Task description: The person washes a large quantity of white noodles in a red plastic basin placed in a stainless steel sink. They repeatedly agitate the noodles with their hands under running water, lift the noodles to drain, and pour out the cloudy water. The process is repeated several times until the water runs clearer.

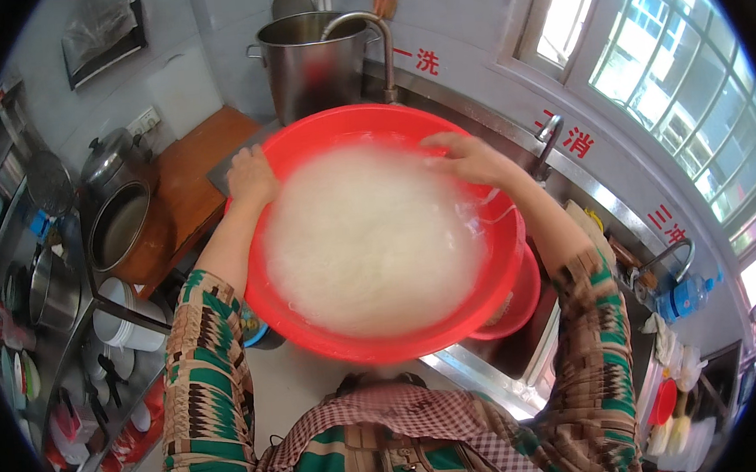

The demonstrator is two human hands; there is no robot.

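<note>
A large red plastic basin [386, 350] is in front of my body, over the sink edge. Pale grains, which look like rice [378, 242], fill much of it in cloudy water; the surface is blurred. My left hand [252, 176] grips the basin's left rim. My right hand [461, 158] is over the far right inside of the basin, its fingers spread and blurred; whether it touches the wall is unclear. Below the basin on the right, a smaller red basin [524, 298] is partly hidden.
A tall steel pot [314, 76] stands behind the basin under a curved faucet [388, 51]. Several sinks run along the right wall, with a second faucet [548, 132]. At left are a wooden counter [184, 184], an open metal pot [121, 224] and a crowded metal rack [74, 362].
</note>
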